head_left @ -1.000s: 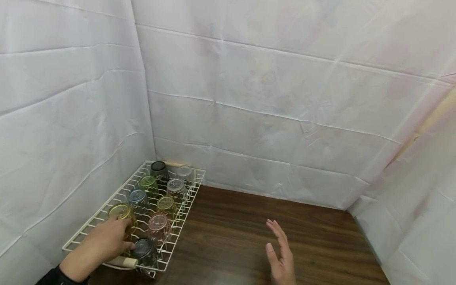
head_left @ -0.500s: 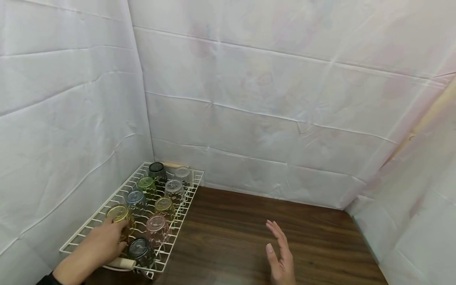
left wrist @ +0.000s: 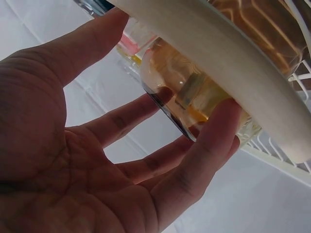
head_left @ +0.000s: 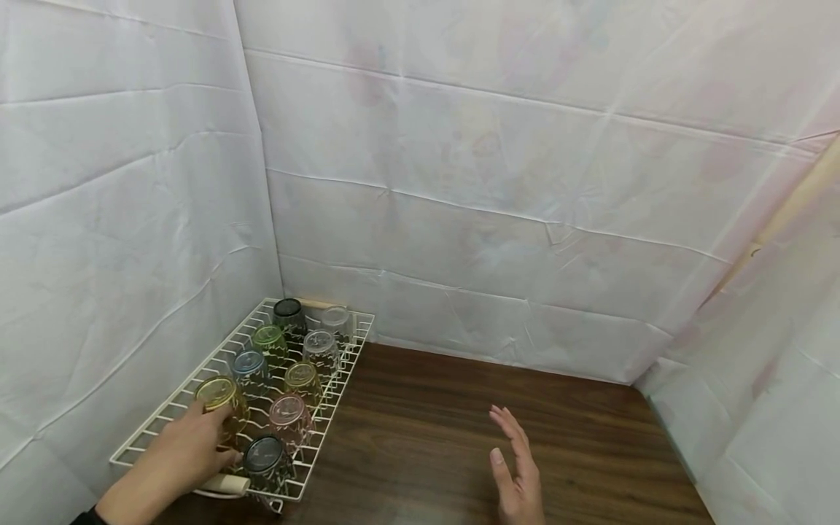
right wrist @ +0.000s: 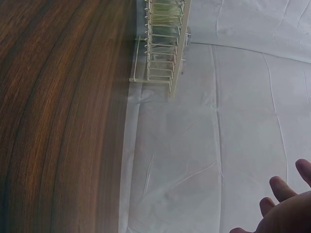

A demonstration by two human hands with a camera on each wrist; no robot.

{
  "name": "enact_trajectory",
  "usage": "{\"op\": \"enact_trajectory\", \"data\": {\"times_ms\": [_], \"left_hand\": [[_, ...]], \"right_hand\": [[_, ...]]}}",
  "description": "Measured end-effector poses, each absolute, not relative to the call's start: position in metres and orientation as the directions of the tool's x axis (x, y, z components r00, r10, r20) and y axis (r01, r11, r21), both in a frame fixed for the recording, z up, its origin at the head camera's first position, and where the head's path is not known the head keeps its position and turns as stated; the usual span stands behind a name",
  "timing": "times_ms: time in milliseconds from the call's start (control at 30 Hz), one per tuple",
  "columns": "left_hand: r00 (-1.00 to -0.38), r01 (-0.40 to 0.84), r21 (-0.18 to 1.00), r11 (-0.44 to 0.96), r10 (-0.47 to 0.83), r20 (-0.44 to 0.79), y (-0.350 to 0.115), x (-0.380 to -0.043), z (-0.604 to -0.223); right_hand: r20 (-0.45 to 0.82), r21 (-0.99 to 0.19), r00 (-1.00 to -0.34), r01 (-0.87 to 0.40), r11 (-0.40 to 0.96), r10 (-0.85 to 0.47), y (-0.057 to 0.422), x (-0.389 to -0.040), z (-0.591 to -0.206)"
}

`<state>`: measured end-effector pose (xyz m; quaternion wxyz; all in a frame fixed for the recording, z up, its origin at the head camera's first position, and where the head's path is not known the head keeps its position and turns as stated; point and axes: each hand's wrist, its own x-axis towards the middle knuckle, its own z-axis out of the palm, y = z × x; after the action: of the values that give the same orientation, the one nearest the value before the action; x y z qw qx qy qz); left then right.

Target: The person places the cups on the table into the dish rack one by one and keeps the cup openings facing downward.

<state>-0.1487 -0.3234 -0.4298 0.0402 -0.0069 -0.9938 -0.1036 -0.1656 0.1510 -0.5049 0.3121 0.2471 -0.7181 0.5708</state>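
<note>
My left hand reaches over the near end of the white wire rack. Its fingers touch the side of an upside-down yellow glass, while the thumb lies against a dark grey glass. In the left wrist view, fingertips spread around an amber-looking glass, partly behind the pale rack handle. My right hand hovers at the front right with fingers extended and nothing held; in the right wrist view only several fingertips and part of the palm show.
More upturned glasses fill the rack: pink, amber, blue, green, black and two clear ones. A dark wood table extends rightward. White cloth encloses the back and sides.
The dark grey glass shifts slightly to the right against my left thumb over the last half second. The left fingers stay at the yellow glass; my right hand keeps its place.
</note>
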Motion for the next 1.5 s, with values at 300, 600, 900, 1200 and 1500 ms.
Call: {"op": "enact_trajectory", "data": {"times_ms": [300,600,900,1200,1500], "left_hand": [[-0.989,0.048,0.21,0.977,0.017,0.146,-0.324,-0.148,-0.434],[-0.986,0.038,0.18,0.983,0.008,0.166,-0.332,-0.146,-0.432],[-0.987,0.008,0.18,0.984,-0.021,0.161,-0.35,-0.147,-0.429],[-0.993,-0.056,0.195,0.979,-0.074,0.089,-0.36,-0.147,-0.426],[-0.992,-0.082,0.166,0.983,-0.097,0.083,-0.357,-0.141,-0.429]], "right_hand": [[0.716,-0.68,-0.698,-0.695,0.232,0.009,0.15,-0.166,-0.505],[0.703,-0.695,-0.711,-0.685,0.218,0.009,0.15,-0.165,-0.503],[0.699,-0.699,-0.715,-0.681,0.217,0.008,0.15,-0.163,-0.501],[0.705,-0.692,-0.709,-0.686,0.227,0.006,0.152,-0.163,-0.502],[0.618,-0.768,-0.786,-0.592,0.245,0.036,0.15,-0.159,-0.503]]}}
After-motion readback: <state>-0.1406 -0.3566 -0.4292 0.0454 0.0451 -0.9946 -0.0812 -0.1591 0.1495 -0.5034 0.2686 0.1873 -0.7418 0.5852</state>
